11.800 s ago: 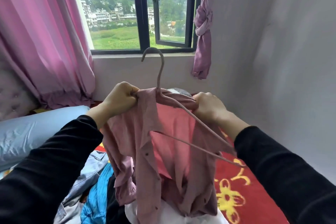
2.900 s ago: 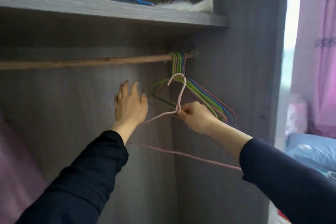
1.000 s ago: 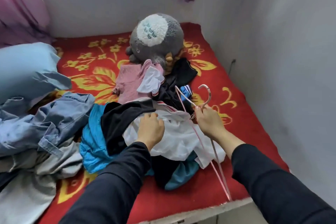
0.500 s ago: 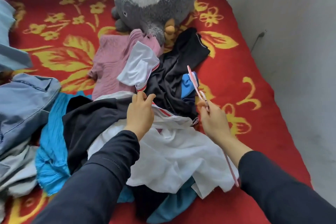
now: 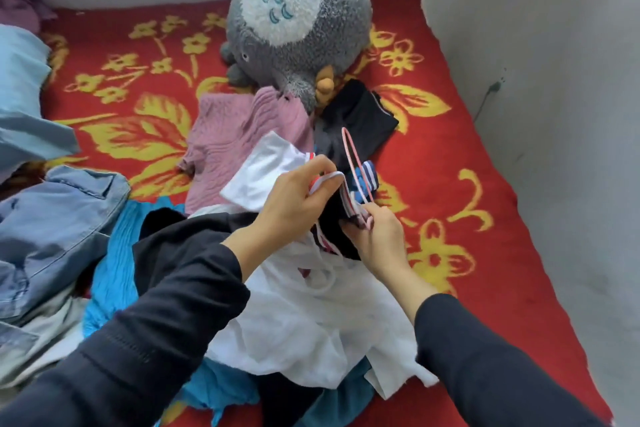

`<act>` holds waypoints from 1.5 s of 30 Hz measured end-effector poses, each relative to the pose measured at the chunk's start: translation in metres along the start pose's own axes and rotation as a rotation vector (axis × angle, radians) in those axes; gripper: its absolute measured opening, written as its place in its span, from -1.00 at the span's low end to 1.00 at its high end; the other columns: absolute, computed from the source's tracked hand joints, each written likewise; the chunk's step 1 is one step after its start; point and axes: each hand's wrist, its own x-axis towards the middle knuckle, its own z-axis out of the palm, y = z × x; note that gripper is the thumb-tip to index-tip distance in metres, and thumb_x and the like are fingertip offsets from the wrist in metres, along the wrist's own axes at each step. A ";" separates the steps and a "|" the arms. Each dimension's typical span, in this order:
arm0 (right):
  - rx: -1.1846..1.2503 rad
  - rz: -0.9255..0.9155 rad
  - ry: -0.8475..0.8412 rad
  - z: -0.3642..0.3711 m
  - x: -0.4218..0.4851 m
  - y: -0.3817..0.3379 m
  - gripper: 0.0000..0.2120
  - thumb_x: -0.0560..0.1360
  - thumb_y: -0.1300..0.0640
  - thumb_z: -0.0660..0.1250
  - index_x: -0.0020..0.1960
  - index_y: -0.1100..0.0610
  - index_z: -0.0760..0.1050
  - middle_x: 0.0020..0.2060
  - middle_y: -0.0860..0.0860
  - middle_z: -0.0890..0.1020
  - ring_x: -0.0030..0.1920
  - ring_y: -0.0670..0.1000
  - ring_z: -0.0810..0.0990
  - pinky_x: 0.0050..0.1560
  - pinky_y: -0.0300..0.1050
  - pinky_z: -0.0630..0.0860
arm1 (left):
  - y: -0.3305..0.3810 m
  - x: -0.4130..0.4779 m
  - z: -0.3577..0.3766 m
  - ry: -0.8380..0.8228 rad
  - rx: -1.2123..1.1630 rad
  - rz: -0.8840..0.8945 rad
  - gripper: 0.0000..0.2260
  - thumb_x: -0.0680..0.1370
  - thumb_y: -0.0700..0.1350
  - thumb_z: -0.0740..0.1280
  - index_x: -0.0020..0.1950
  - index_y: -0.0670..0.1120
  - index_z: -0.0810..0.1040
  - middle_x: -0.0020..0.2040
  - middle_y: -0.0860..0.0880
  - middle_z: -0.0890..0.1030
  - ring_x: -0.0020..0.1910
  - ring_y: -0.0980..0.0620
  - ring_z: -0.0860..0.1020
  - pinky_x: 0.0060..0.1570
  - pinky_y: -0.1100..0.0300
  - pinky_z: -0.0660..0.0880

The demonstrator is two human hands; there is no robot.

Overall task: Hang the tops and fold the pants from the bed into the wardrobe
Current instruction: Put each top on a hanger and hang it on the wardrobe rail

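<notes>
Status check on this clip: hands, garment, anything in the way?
Left hand pinching white top's collar. Right hand gripping pink hanger at the neckline. Top not yet on hanger; clothes pile underneath, no obstruction.

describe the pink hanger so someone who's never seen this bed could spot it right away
Start at the big grey plush toy at the head of the red blanket, then drop to the clothes pile below it. The right hand grips the hanger just past a black top. It is the only thin, stiff pink wire loop among soft fabrics.
</notes>
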 end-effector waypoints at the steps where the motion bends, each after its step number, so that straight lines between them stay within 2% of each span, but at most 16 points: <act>1: -0.005 0.009 0.050 -0.008 0.000 -0.009 -0.78 0.35 -0.09 0.26 -0.22 0.07 0.48 -0.28 0.09 0.53 -0.26 0.14 0.48 -0.35 -0.07 0.31 | 0.015 0.005 -0.012 0.013 -0.041 0.020 -0.87 0.59 -0.07 0.30 -0.15 -0.05 0.47 -0.49 0.14 0.38 -0.47 0.16 0.33 -0.35 0.35 0.27; 5: -0.104 0.010 0.176 -0.061 -0.002 -0.054 -0.77 0.35 -0.01 0.23 -0.14 0.11 0.55 -0.29 0.10 0.53 -0.25 0.20 0.48 -0.36 -0.04 0.28 | 0.063 0.016 -0.070 0.069 -0.046 0.068 -0.84 0.57 -0.06 0.34 -0.21 0.01 0.47 -0.54 0.13 0.32 -0.52 0.15 0.26 -0.43 0.34 0.16; 7: -0.174 -0.001 0.225 -0.090 -0.007 -0.078 -0.86 0.39 0.06 0.29 -0.28 0.12 0.46 -0.30 0.08 0.52 -0.27 0.19 0.48 -0.42 -0.09 0.22 | 0.084 0.013 -0.099 0.092 0.006 0.081 -0.85 0.55 -0.06 0.36 -0.20 -0.04 0.51 -0.55 0.13 0.29 -0.50 0.16 0.28 -0.42 0.35 0.18; 10: -0.250 -0.067 0.274 -0.127 -0.021 -0.119 -0.77 0.39 0.20 0.31 -0.40 0.14 0.35 -0.40 0.04 0.46 -0.31 0.19 0.41 -0.48 -0.15 0.13 | 0.119 0.005 -0.142 0.104 0.137 0.094 -0.87 0.50 -0.03 0.42 -0.19 -0.03 0.55 -0.49 0.12 0.35 -0.50 0.17 0.31 -0.43 0.33 0.20; 12: -0.250 -0.111 0.286 -0.147 -0.034 -0.151 -0.78 0.40 0.23 0.29 -0.41 0.14 0.37 -0.44 0.04 0.45 -0.31 0.22 0.43 -0.45 -0.12 0.20 | 0.142 -0.001 -0.171 0.030 0.261 0.079 -0.90 0.45 -0.02 0.46 -0.16 0.01 0.59 -0.38 0.14 0.46 -0.41 0.19 0.39 -0.36 0.29 0.30; 14: -0.175 -0.116 0.336 -0.166 -0.045 -0.187 -0.76 0.41 0.22 0.29 -0.43 0.14 0.38 -0.46 0.04 0.44 -0.29 0.24 0.42 -0.34 -0.08 0.27 | 0.162 -0.007 -0.196 -0.056 0.434 0.076 -0.89 0.41 -0.02 0.49 -0.13 0.00 0.62 -0.32 0.12 0.52 -0.30 0.09 0.49 -0.26 0.19 0.39; 16: -0.058 -0.158 0.400 -0.186 -0.055 -0.224 -0.77 0.38 0.21 0.32 -0.44 0.16 0.41 -0.48 0.06 0.46 -0.29 0.24 0.45 -0.30 -0.07 0.34 | 0.181 -0.011 -0.215 0.009 0.516 0.095 -0.84 0.43 -0.01 0.46 -0.27 -0.05 0.58 -0.40 0.08 0.49 -0.35 0.04 0.47 -0.28 0.16 0.39; 19: -0.009 -0.288 0.462 -0.213 -0.070 -0.274 -0.80 0.38 0.24 0.32 -0.41 0.16 0.41 -0.50 0.05 0.46 -0.39 0.16 0.42 -0.34 -0.09 0.31 | 0.213 -0.014 -0.239 0.263 0.240 0.064 -0.65 0.51 -0.06 0.35 -0.44 -0.11 0.39 -0.53 0.08 0.32 -0.45 0.08 0.30 -0.37 0.17 0.30; 24: -0.201 -0.391 0.507 -0.237 -0.092 -0.307 -0.77 0.34 0.38 0.17 -0.37 0.10 0.27 -0.43 0.01 0.42 -0.34 0.16 0.38 -0.33 -0.10 0.25 | 0.260 -0.021 -0.289 0.530 -0.212 -0.013 -0.67 0.55 -0.16 0.23 -0.41 -0.09 0.55 -0.47 0.03 0.50 -0.40 0.04 0.47 -0.38 0.22 0.42; 27: -0.161 -0.319 0.516 -0.252 -0.092 -0.309 -0.86 0.31 0.34 0.23 -0.31 0.12 0.42 -0.33 0.07 0.54 -0.22 0.19 0.53 -0.21 -0.10 0.42 | 0.269 -0.032 -0.320 0.642 -0.195 -0.057 -0.63 0.55 -0.20 0.21 -0.48 -0.08 0.32 -0.49 -0.02 0.32 -0.46 0.05 0.32 -0.48 0.27 0.26; 30: -0.046 -0.297 0.523 -0.268 -0.094 -0.324 -0.87 0.27 0.32 0.30 -0.36 0.11 0.48 -0.38 0.04 0.57 -0.17 0.19 0.60 -0.14 -0.13 0.49 | 0.270 -0.045 -0.339 0.667 -0.087 -0.080 -0.63 0.53 -0.19 0.22 -0.47 -0.06 0.25 -0.48 -0.01 0.27 -0.43 0.03 0.28 -0.39 0.18 0.24; 33: 0.003 -0.359 0.532 -0.283 -0.100 -0.349 -0.85 0.28 0.32 0.33 -0.37 0.10 0.48 -0.41 0.01 0.55 -0.23 0.16 0.58 -0.19 -0.11 0.48 | 0.277 -0.052 -0.352 0.733 -0.078 -0.086 -0.70 0.53 -0.18 0.21 -0.42 -0.07 0.35 -0.46 0.00 0.33 -0.39 0.01 0.35 -0.29 0.14 0.35; 36: -0.005 -0.436 0.557 -0.289 -0.109 -0.368 -0.93 0.31 0.33 0.33 -0.27 0.19 0.51 -0.37 0.04 0.55 -0.26 0.11 0.52 -0.24 -0.16 0.37 | 0.283 -0.056 -0.364 0.818 -0.155 -0.078 -0.83 0.53 -0.19 0.18 -0.10 -0.06 0.56 -0.32 0.04 0.49 -0.25 0.01 0.48 -0.16 0.12 0.49; 37: -0.019 -0.446 0.543 -0.287 -0.111 -0.371 -0.96 0.32 0.31 0.34 -0.24 0.22 0.52 -0.35 0.06 0.56 -0.26 0.12 0.53 -0.24 -0.16 0.38 | 0.282 -0.057 -0.364 0.816 -0.173 -0.097 -0.82 0.53 -0.19 0.17 -0.05 -0.06 0.57 -0.29 0.04 0.50 -0.23 0.01 0.49 -0.17 0.13 0.50; 41: -0.056 -0.417 0.422 -0.271 -0.121 -0.364 -0.93 0.36 0.25 0.37 -0.19 0.26 0.56 -0.30 0.10 0.59 -0.21 0.13 0.56 -0.21 -0.11 0.43 | 0.278 -0.065 -0.352 0.645 -0.171 -0.257 -0.78 0.56 -0.17 0.25 -0.30 -0.12 0.46 -0.35 -0.04 0.43 -0.34 0.01 0.42 -0.35 0.23 0.37; 45: 0.111 -0.327 0.177 -0.259 -0.132 -0.351 -0.93 0.39 0.32 0.37 -0.26 0.24 0.51 -0.36 0.08 0.51 -0.35 0.00 0.45 -0.38 -0.17 0.36 | 0.286 -0.068 -0.342 0.441 -0.218 -0.353 -0.79 0.53 0.00 0.37 -0.15 -0.14 0.55 -0.18 -0.08 0.60 -0.19 -0.03 0.57 -0.17 0.17 0.51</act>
